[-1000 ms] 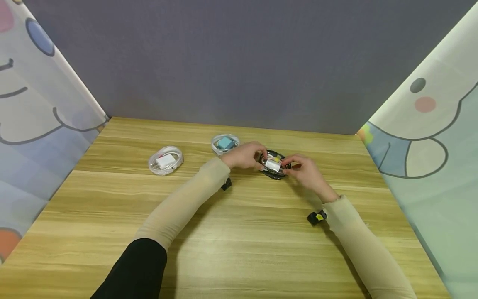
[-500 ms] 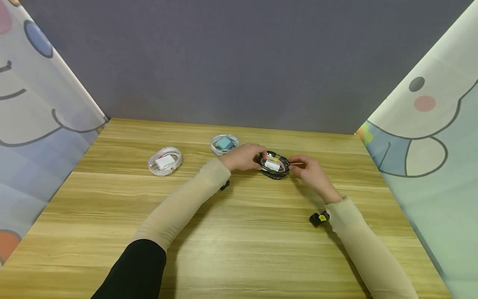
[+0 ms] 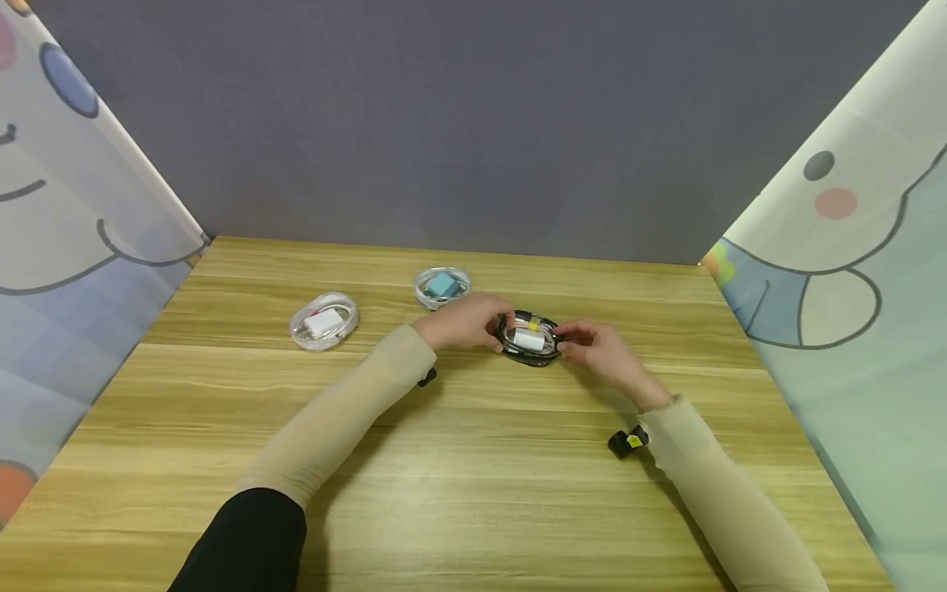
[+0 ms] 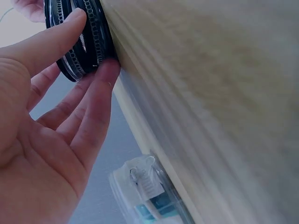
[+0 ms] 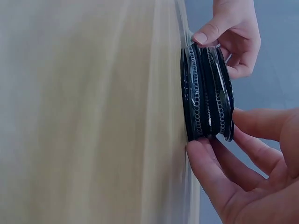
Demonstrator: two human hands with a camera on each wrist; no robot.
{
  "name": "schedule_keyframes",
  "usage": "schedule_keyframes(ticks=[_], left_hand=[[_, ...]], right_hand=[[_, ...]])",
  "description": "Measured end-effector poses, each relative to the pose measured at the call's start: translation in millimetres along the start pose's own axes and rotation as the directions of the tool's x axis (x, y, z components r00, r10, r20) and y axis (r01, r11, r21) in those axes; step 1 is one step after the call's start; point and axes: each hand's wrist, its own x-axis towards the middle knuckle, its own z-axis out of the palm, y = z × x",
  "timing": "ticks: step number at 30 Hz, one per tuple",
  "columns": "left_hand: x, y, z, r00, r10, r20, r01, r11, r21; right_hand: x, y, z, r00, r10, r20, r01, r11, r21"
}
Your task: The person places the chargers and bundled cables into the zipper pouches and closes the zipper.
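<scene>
Head view: I see both hands on the black zip case [image 3: 528, 339], which lies on the wooden surface [image 3: 473, 460]. Left hand [image 3: 460, 321] fingers grasp its left rim, right hand [image 3: 596, 345] fingers grasp its right rim. Two clear pouches sit left of the case: blue-item pouch [image 3: 441, 286] nearer, white-charger pouch [image 3: 324, 321] farther.

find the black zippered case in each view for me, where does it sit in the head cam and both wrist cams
Head: the black zippered case lies just right of centre on the wooden table, between the left hand and right hand.
Left wrist: top left corner, its edge against the table, fingers touching it.
Right wrist: right of centre, on edge against the table, a hand on each side.
Shared landmark: the case's zipper band.
</scene>
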Motion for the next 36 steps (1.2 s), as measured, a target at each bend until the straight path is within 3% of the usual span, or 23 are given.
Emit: schedule_keyframes(ticks=[5, 16, 25, 29, 32, 36], left_hand=[[-19.0, 4.4, -1.1, 1.000, 0.006, -0.015, -0.006, 1.000, 0.031], [-52.4, 1.8, -4.0, 0.999, 0.041, -0.005, -0.041, 0.996, 0.079], [-89.1, -14.8, -9.9, 0.990, 0.132, 0.041, -0.126, 0.985, -0.116], [-96.2, -16.8, -14.8, 0.990, 0.138, 0.027, -0.133, 0.982, -0.134], [-95.7, -15.4, -17.6, 0.990, 0.140, -0.009, -0.141, 0.986, -0.092], [-94.0, -9.7, -18.3, 0.983, 0.184, -0.030, -0.185, 0.982, -0.026]], right_hand=[[-6.3, -5.7, 7.8, 0.999, -0.039, 0.022, 0.040, 0.998, -0.041], [-14.6, -15.7, 25.8, 0.992, -0.083, 0.099, 0.079, 0.996, 0.041], [-16.1, -21.3, 38.4, 0.968, -0.135, 0.210, 0.084, 0.968, 0.235], [-11.5, -23.3, 37.9, 0.968, -0.135, 0.210, 0.118, 0.989, 0.090], [-6.2, -24.3, 36.3, 0.973, -0.131, 0.187, 0.145, 0.988, -0.061], [3.8, -26.5, 37.3, 0.972, -0.103, 0.213, 0.134, 0.982, -0.136]])
